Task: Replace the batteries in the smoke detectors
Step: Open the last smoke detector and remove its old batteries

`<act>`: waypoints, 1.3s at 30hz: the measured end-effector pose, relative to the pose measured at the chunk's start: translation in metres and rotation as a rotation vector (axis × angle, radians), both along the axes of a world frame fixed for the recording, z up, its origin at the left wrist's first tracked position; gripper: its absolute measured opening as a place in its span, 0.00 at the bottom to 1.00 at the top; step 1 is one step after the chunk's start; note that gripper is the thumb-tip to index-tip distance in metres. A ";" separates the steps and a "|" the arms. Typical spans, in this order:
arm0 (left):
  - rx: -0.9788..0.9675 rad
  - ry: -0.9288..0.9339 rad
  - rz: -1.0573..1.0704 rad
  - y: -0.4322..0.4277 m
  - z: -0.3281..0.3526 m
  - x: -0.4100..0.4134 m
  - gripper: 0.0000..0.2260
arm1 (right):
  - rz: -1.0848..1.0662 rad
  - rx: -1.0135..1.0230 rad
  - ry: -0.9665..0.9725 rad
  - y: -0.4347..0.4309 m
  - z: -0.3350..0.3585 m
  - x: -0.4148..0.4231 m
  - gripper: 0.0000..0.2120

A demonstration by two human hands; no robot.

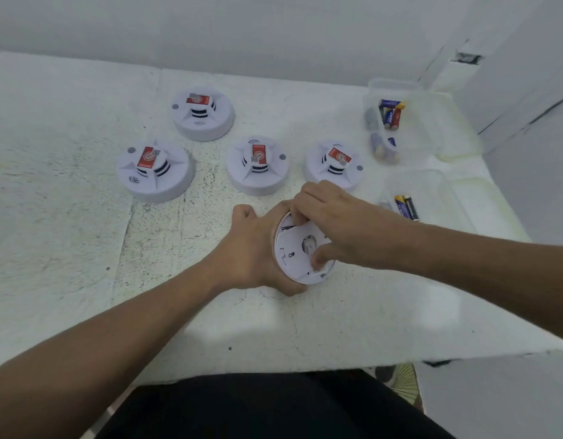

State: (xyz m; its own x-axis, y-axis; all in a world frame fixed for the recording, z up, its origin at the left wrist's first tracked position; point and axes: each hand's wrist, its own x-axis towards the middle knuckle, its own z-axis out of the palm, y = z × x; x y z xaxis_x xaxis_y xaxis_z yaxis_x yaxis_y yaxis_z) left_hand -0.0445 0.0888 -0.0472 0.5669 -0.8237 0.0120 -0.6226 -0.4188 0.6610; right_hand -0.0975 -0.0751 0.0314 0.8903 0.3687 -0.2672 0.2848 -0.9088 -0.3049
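My left hand (251, 251) grips a white round smoke detector (297, 248) from its left side, tilted so its back faces me. My right hand (334, 223) rests on that back, fingers at its upper edge and thumb near the lower right rim. Several more white detectors with red labels sit face up on the table: one at the back (203, 113), one at the left (155, 171), one in the middle (258, 165) and one to the right (335, 164). Batteries (390, 114) lie in a clear container; more batteries (406, 206) lie in a nearer one.
The white speckled table (83, 217) meets a white wall at the back. A clear far container (400, 90) and a clear near container (438, 198) stand at the right edge. The table's front edge runs just above my dark trousers (273, 407).
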 end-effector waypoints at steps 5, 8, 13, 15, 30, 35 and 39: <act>-0.006 -0.007 -0.019 0.001 -0.001 -0.001 0.34 | -0.007 0.007 0.019 0.003 0.003 -0.004 0.26; -0.002 0.016 -0.010 0.002 0.001 -0.001 0.34 | -0.062 0.060 0.033 0.002 0.003 -0.006 0.24; -0.011 0.068 0.012 0.008 -0.001 -0.005 0.41 | -0.181 0.166 0.028 0.003 0.003 -0.018 0.24; -0.014 0.102 0.029 0.010 0.003 -0.006 0.44 | -0.235 0.235 -0.003 0.004 0.003 -0.026 0.25; -0.014 -0.034 0.291 0.027 0.004 -0.016 0.44 | -0.905 0.537 -0.453 0.016 -0.035 -0.048 0.18; -0.041 -0.079 0.329 0.031 0.007 -0.020 0.40 | -0.924 0.376 -0.470 0.023 -0.054 -0.053 0.15; -0.045 -0.096 0.321 0.031 0.007 -0.020 0.44 | -0.852 0.175 -0.484 0.027 -0.069 -0.055 0.17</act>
